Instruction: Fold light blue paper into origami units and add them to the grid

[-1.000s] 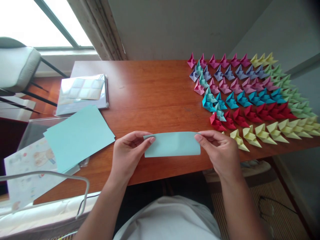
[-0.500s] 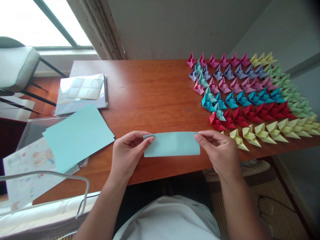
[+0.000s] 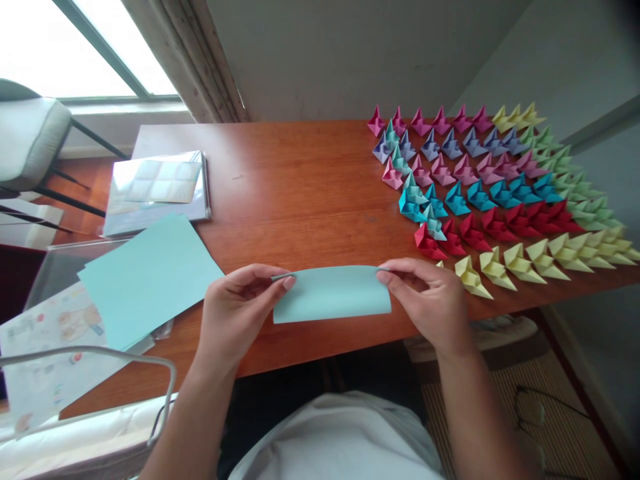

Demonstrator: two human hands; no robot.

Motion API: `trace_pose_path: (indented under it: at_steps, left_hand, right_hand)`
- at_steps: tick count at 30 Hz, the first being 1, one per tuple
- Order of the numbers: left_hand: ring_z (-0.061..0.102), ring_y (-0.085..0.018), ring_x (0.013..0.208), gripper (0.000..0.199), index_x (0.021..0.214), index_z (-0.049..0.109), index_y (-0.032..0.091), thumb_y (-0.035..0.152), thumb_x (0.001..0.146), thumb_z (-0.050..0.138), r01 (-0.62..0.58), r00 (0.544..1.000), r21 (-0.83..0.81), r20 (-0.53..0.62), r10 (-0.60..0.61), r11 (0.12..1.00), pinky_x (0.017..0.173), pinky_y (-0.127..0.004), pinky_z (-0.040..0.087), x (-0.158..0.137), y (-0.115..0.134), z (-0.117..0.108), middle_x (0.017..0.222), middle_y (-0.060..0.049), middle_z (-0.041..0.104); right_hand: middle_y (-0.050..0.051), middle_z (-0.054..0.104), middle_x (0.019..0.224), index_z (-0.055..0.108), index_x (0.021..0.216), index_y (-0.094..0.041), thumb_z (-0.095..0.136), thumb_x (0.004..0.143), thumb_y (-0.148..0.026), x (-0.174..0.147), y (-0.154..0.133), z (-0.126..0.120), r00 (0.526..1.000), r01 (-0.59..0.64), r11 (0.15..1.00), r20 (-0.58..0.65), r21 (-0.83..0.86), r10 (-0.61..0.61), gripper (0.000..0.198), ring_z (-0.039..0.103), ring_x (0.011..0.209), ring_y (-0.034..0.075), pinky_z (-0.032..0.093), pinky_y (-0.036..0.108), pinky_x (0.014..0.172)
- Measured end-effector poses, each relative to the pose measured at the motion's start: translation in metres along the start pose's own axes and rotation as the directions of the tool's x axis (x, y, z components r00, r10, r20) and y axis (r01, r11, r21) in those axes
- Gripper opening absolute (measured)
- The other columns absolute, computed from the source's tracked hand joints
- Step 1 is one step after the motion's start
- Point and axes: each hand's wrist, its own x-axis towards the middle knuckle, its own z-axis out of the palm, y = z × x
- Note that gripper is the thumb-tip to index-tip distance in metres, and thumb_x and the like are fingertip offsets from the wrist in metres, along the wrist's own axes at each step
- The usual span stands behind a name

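Note:
Between my two hands, over the table's front edge, is a pale turquoise sheet of paper (image 3: 333, 297), bent over along its far side. My left hand (image 3: 240, 303) pinches its upper left corner between thumb and fingers. At the upper right corner my right hand (image 3: 430, 293) has the same kind of pinch. The paper's lower edge hangs free and slopes up slightly to the right. A stack of matching turquoise paper (image 3: 150, 280) lies left of my left hand.
Rows of folded paper figures (image 3: 480, 197) in several colours fill the right side of the wooden table (image 3: 290, 200). A plastic-wrapped pack (image 3: 157, 193) and a printed sheet (image 3: 45, 340) lie at left. A grey metal bar (image 3: 100, 350) curves across the lower left. A chair (image 3: 30, 140) stands beyond.
My hands and the paper have shifted a little to the left in view. The sheet is tilted more, its left end lower. Both pinches hold as before.

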Motion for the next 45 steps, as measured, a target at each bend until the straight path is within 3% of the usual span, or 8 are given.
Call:
trace_pose_path:
  at_steps: [5,11,15,21,25,35,39,45]
  left_hand:
    - [0.06,-0.011,0.059,0.022,0.083,0.075,0.019,0.035,0.072,0.085,0.006,1.0,0.04,0.013,-0.007,0.999,0.051,-0.018,0.045,0.007,0.0,0.001,0.072,-0.001,0.072]
    - [0.066,-0.014,0.064,0.024,0.084,0.074,0.018,0.038,0.075,0.081,0.002,1.0,0.08,0.012,-0.003,0.997,0.054,-0.02,0.048,0.01,-0.002,0.004,0.077,-0.002,0.075]
    - [0.067,-0.015,0.067,0.018,0.084,0.072,0.02,0.037,0.081,0.075,-0.105,0.994,0.247,0.013,0.105,0.963,0.059,-0.022,0.05,0.013,-0.005,0.008,0.076,-0.001,0.073]
    - [0.067,-0.02,0.084,0.013,0.084,0.07,0.022,0.031,0.089,0.061,-0.311,0.946,0.628,0.134,0.295,0.713,0.077,-0.031,0.052,0.022,-0.005,0.01,0.098,-0.003,0.074]
    - [0.061,-0.026,0.099,0.013,0.084,0.07,0.023,0.027,0.09,0.059,-0.336,0.93,0.769,0.178,0.323,0.545,0.091,-0.04,0.047,0.027,-0.003,0.012,0.106,-0.005,0.07]
    - [0.055,-0.03,0.105,0.012,0.095,0.069,0.023,0.026,0.09,0.059,-0.296,0.948,0.85,0.204,0.245,0.437,0.09,-0.045,0.044,0.027,-0.001,0.016,0.114,-0.008,0.063]
    - [0.051,-0.032,0.109,0.023,0.11,0.069,0.026,0.021,0.091,0.057,-0.372,0.92,0.851,0.286,0.266,0.371,0.089,-0.047,0.043,0.028,0.005,0.019,0.122,-0.01,0.06]
    - [0.05,-0.031,0.106,0.028,0.104,0.075,0.031,0.017,0.093,0.053,-0.488,0.869,0.821,0.426,0.253,0.296,0.082,-0.044,0.041,0.029,0.009,0.019,0.114,-0.008,0.063]
  right_hand:
    - [0.004,0.076,0.082,0.076,0.086,-0.02,0.078,0.079,-0.041,0.012,0.014,0.012,0.988,-0.148,0.982,0.062,0.12,0.141,0.021,0.071,0.073,0.019,0.058,0.029,0.066]
    - [0.002,0.073,0.078,0.074,0.082,-0.02,0.078,0.078,-0.04,0.019,0.02,0.016,0.984,-0.174,0.968,0.065,0.178,0.165,0.021,0.066,0.07,0.017,0.053,0.028,0.062]
    - [0.003,0.073,0.082,0.074,0.082,-0.02,0.076,0.08,-0.038,0.024,0.022,0.018,0.99,-0.142,0.987,0.036,0.071,0.139,0.018,0.064,0.071,0.017,0.051,0.029,0.065]
    - [0.002,0.07,0.081,0.072,0.076,-0.021,0.07,0.082,-0.027,0.035,0.02,0.024,1.0,-0.015,0.984,0.013,-0.175,0.017,0.008,0.062,0.075,0.018,0.048,0.03,0.068]
    - [0.002,0.068,0.077,0.07,0.074,-0.022,0.069,0.082,-0.023,0.037,0.019,0.028,0.999,0.02,0.946,0.033,-0.322,-0.01,0.007,0.06,0.076,0.02,0.046,0.031,0.068]
    - [0.001,0.063,0.077,0.065,0.078,-0.023,0.068,0.083,-0.022,0.039,0.018,0.03,0.995,0.031,0.881,0.101,-0.472,0.019,0.006,0.058,0.077,0.02,0.046,0.031,0.068]
    - [0.002,0.062,0.086,0.063,0.092,-0.024,0.069,0.083,-0.022,0.04,0.016,0.03,0.994,0.068,0.853,0.108,-0.518,-0.013,0.011,0.059,0.081,0.021,0.046,0.032,0.07]
    - [0.004,0.064,0.082,0.07,0.084,-0.023,0.061,0.09,-0.016,0.042,0.004,0.031,0.966,0.22,0.745,0.247,-0.63,-0.076,0.013,0.058,0.085,0.023,0.043,0.034,0.073]
